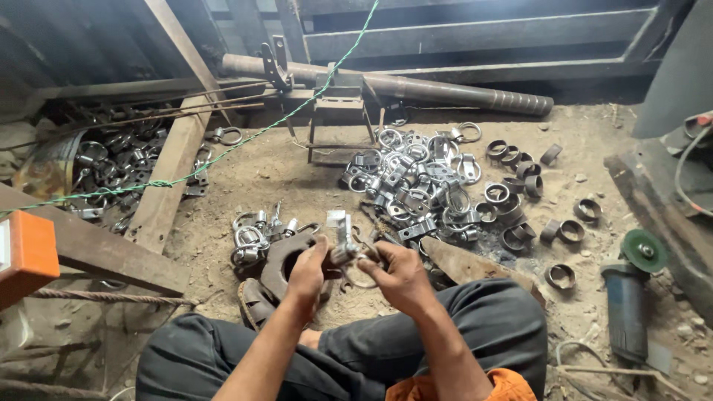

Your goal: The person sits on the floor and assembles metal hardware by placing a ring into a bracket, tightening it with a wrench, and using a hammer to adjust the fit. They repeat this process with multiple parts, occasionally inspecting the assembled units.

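Note:
I sit cross-legged on a dirt floor. My left hand (308, 269) and my right hand (397, 273) meet in front of me around one small metal clamp piece (343, 243) with a ring under it. The fingers of both hands are closed on it. Just beyond my hands lies a small group of finished clamp pieces (256, 234). A large heap of shiny metal clamps and rings (412, 186) spreads further out on the ground.
Dark short pipe rings (520, 186) lie scattered to the right. An angle grinder with a green disc (631, 286) rests at the right. A long rusty pipe (416, 85) lies at the back. Wooden beams (167, 174), a green rope (223, 152) and more metal parts (111, 167) fill the left.

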